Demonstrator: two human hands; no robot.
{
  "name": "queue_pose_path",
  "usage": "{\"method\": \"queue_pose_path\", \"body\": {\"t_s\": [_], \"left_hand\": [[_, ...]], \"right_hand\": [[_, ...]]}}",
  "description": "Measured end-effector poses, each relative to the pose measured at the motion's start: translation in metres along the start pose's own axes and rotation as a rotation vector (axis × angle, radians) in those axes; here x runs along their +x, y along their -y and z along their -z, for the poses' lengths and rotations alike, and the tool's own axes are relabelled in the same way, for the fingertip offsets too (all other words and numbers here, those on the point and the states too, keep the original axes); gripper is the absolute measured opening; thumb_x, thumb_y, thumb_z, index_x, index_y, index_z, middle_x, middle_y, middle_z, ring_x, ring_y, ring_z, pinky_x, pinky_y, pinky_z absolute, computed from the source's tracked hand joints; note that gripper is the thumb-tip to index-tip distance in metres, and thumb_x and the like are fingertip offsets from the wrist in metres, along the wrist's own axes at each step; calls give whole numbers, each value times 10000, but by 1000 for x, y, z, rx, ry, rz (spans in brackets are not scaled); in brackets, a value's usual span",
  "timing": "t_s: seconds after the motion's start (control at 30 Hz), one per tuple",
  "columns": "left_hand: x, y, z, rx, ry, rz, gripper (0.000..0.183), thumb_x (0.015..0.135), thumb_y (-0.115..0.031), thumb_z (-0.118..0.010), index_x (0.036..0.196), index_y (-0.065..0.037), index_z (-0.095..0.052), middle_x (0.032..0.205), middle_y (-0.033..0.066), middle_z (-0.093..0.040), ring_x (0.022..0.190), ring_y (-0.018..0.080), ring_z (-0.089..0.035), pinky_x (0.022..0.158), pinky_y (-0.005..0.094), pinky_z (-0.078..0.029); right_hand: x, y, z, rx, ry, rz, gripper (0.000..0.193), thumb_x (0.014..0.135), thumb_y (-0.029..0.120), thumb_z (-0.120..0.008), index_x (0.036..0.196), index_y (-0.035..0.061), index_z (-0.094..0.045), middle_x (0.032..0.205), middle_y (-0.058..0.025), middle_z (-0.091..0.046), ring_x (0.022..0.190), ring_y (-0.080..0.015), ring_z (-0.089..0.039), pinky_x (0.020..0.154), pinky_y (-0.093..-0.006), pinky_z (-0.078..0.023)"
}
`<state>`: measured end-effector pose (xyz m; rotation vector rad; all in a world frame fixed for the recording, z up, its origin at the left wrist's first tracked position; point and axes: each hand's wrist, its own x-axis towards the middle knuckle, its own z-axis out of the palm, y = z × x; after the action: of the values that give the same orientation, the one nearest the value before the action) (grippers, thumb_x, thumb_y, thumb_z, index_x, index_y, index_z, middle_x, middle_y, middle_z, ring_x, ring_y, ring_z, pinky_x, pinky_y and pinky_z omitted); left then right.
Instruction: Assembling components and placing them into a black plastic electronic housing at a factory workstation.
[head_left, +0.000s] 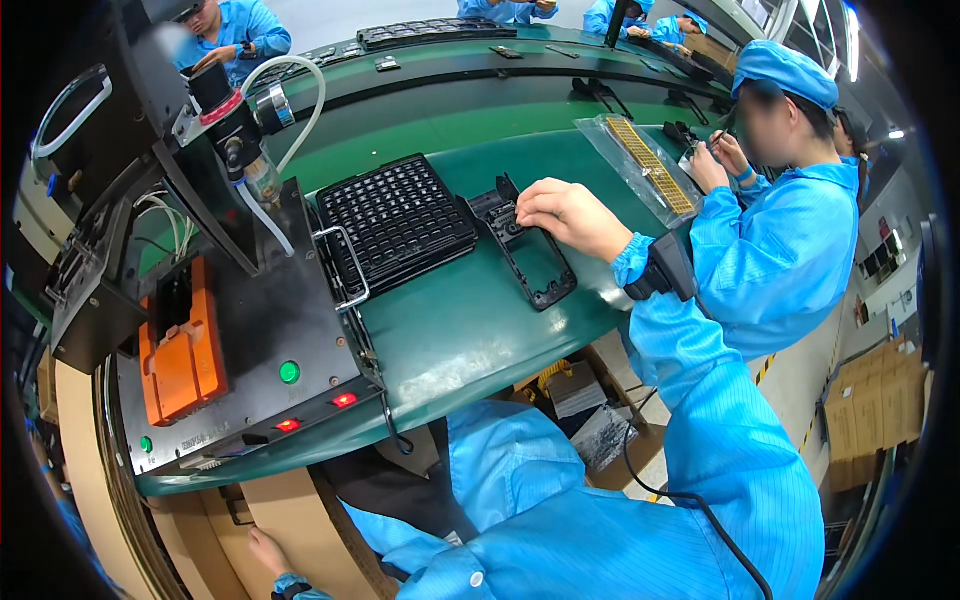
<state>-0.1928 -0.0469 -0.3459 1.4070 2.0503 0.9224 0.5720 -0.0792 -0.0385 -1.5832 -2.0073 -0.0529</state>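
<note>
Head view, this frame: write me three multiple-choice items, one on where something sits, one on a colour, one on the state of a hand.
1. Where does the black grid tray lie?
A. on the green table, left of the black frame part
B. on the orange fixture
C. on the floor

2. What colour is the fixture block on the machine's dark plate?
A. yellow
B. orange
C. white

3. What is the right hand doing?
A. hanging free above the table
B. holding a clear bag
C. resting with bent fingers on the top end of the black frame part

Answers:
1 A: the black grid tray lies on the green table, left of the black frame part.
2 B: the fixture block is orange.
3 C: the right hand touches the part's top end; the left hand is low by the cardboard.
</note>
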Motion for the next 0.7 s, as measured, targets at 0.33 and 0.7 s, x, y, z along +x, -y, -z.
{"method": "queue_pose_path", "body": {"t_s": [0.33,0.7], "left_hand": [[4,-4,4,66,35,34,414,987,-229,-357,958,89,-620,930,246,-683,799,325,-615,762,421,-481],[-7,-22,4,14,53,-22,410,996,-219,-339,986,97,-601,942,202,-681,834,271,-617,775,382,-487]], "right_hand": [[11,-2,12,57,116,-79,124,810,87,-748,918,28,-738,924,-100,-688,892,-276,-669,807,-362,-540],[85,2,42,-113,787,-295,233,761,213,-821,920,56,-756,853,-62,-742,818,-184,-680,726,-328,-511]]}}
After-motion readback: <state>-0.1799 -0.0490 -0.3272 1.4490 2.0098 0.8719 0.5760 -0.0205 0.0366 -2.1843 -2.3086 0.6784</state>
